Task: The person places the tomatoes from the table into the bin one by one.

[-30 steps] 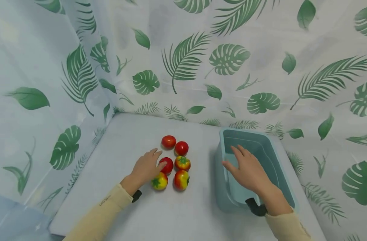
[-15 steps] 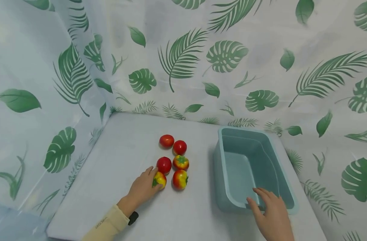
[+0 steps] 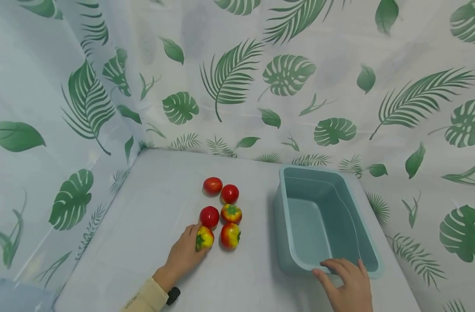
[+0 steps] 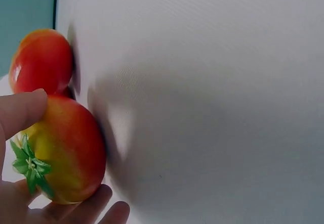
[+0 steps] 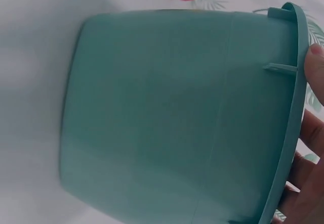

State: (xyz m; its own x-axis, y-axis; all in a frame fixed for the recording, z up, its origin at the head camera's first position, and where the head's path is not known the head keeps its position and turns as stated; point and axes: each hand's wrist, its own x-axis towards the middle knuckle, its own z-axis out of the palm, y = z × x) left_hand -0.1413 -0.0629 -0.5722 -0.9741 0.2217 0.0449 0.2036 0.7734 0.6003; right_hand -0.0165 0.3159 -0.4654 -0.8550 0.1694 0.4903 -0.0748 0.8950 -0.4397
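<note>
Curling round a glossy yellow-and-red round fruit with a green star-shaped calyx [image 3: 205, 239], the person's left grip [image 3: 184, 253] grasps it at the lower left of a cluster on the smooth white counter [image 3: 253, 286]; whether the fruit is raised at all, I cannot tell. Near it sit a deep-red round fruit [image 3: 209, 217], just beyond, and a red-and-yellow fruit with its green calyx turned right [image 3: 230, 236], just beside it. Farther up lie a yellow-and-red fruit with its green calyx facing up [image 3: 231, 213], a bright red round fruit [image 3: 230, 193] and an orange-red oval fruit [image 3: 212, 186]. The right grip [image 3: 348, 284] holds the near rim of a deep blue-green plastic bin [image 3: 282, 234], well apart from the held fruit. The head view looks down into the bin, while the right wrist view shows its outer wall, small ribs beneath the lip and the fingers bent over the edge. The left wrist view alone gives the held fruit's red flank and the thumb laid across its top, other fingers beneath. A cream sleeve [image 3: 145, 297] and black wristband [image 3: 173, 296] show at the left arm; a white sheet printed with green leaves [image 3: 241, 143] hangs behind.
</note>
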